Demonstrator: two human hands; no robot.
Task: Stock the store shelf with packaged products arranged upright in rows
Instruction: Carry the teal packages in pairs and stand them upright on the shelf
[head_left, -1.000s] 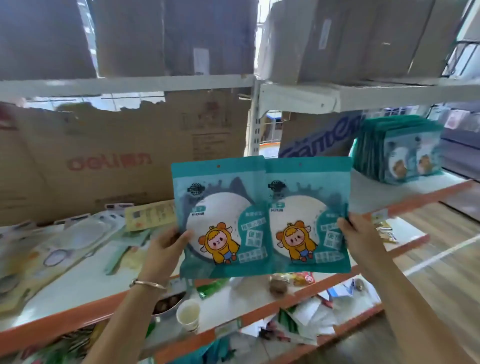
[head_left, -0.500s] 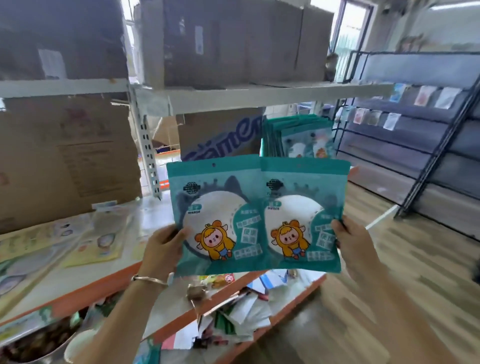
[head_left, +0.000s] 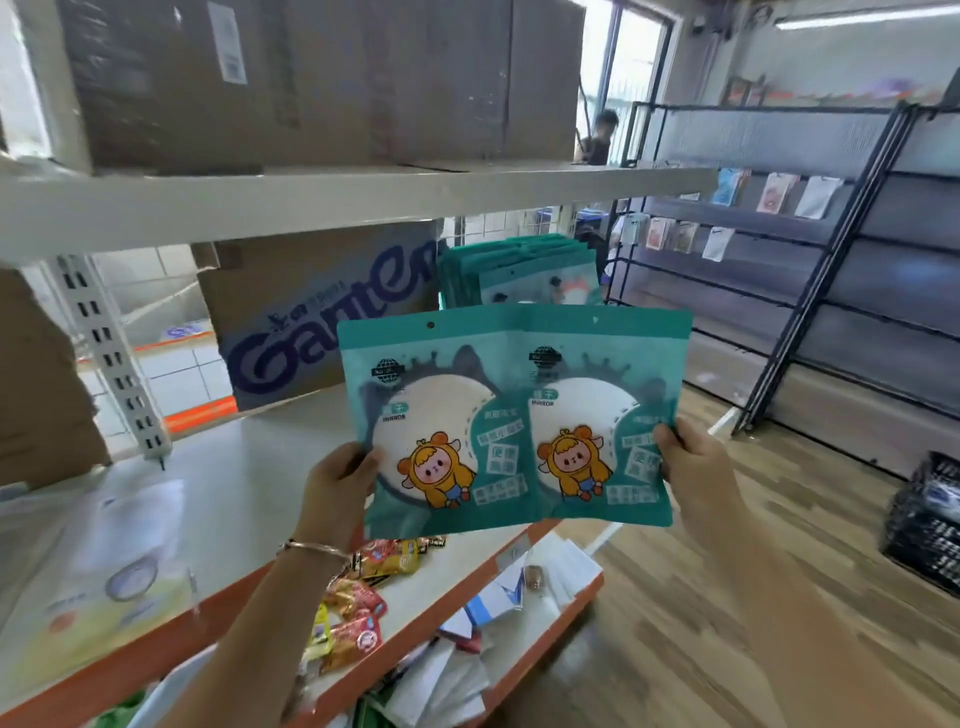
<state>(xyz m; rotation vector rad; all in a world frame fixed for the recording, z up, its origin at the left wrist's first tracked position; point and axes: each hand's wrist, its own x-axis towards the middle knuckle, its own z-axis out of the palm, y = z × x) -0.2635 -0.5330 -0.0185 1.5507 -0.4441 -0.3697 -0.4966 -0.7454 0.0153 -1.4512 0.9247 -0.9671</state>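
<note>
Mid-frame, the overlapping left packet (head_left: 441, 415) and right packet (head_left: 613, 415) hide the lower part of the upright row of packets (head_left: 519, 270) on the shelf (head_left: 260, 467) behind, each raised hand's grip pinching an outer edge: left hand (head_left: 337, 483), right hand (head_left: 696, 467).

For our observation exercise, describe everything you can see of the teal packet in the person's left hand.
The teal packet is a flat, glossy plastic pouch with a hang hole at the top, a round white window, the word MIRROR and a cartoon figure in a yellow hood. It is upright in the air before the shelf. The left hand pinches its lower left edge; its right edge meets the second packet.
</note>
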